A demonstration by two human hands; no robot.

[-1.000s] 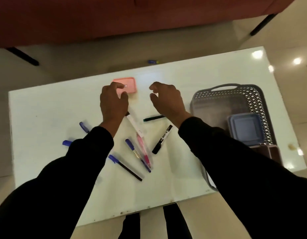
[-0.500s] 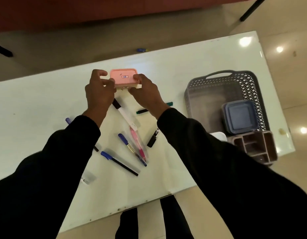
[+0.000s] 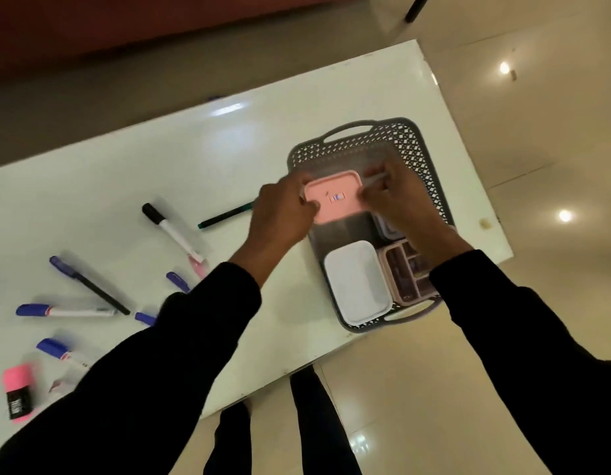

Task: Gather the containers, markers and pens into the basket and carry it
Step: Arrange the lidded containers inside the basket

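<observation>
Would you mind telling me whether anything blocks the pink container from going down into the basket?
Nothing visible does. Both hands hold the pink container over the bare far half of the basket; the white container and the divided tray fill the near half.

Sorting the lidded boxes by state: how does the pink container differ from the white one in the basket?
The pink container is held over the basket by the left hand and right hand; the white container lies in it, untouched. Pink sits farther from the person, white nearer. Both are rounded rectangles.
</observation>
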